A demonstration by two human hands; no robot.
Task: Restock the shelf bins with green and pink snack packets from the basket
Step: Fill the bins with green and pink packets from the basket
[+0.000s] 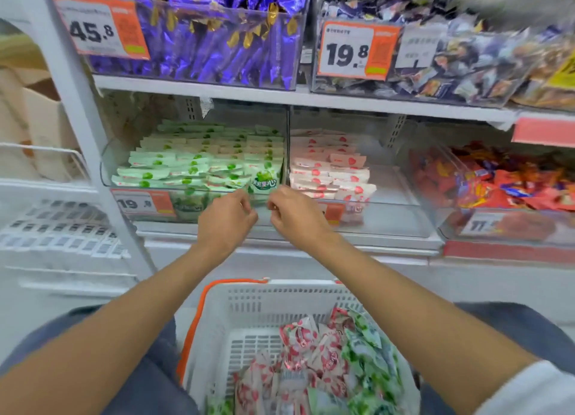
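Note:
The clear left bin (107, 168) on the middle shelf holds rows of green packets. The clear bin next to it (401, 193) holds pink packets (329, 171) in its left half only. One green packet (264, 178) stands upright at the green bin's front right corner. My left hand (228, 218) is at that packet's lower left corner, with thumb and fingers curled and pinching it. My right hand (297, 217) is curled at the lower right corner; I cannot see whether it holds the packet. The white basket (249, 302) below holds mixed green and pink packets (326, 361).
The shelf above carries purple packets and a bin of mixed dark wrappers, both with orange price tags. Red snacks (497, 178) fill the bin on the right. A white upright post (84, 103) borders the green bin on the left. The basket's orange handle (199, 318) hangs on its left side.

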